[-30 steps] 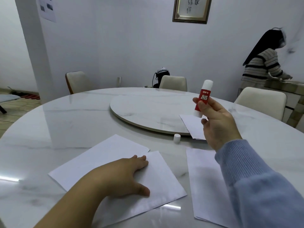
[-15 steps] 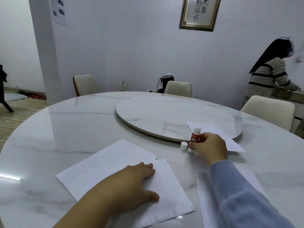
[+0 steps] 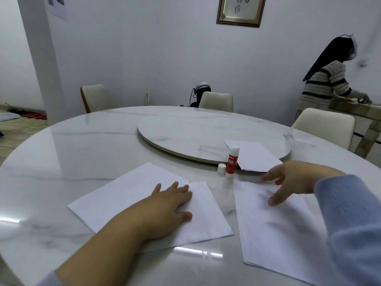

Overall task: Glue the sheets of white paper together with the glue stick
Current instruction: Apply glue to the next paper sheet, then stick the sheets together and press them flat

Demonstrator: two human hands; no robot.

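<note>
Paper [image 3: 274, 221] like this looks light and floppy — best pinched at a corner — under the empty, spread right hand [image 3: 292, 182], left hand [image 3: 165, 205] pressing flat.

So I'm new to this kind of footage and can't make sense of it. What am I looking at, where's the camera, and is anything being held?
There is no machine here: a person wears a camera on the head, looking down at their own two bare hands over a round marble table. The left hand lies flat on two overlapping white sheets. The right hand, fingers spread, hovers over another stack of sheets and holds nothing. The glue stick stands upright by itself, its cap beside it. One more sheet rests partly on the turntable. Another person stands at the back.
</note>
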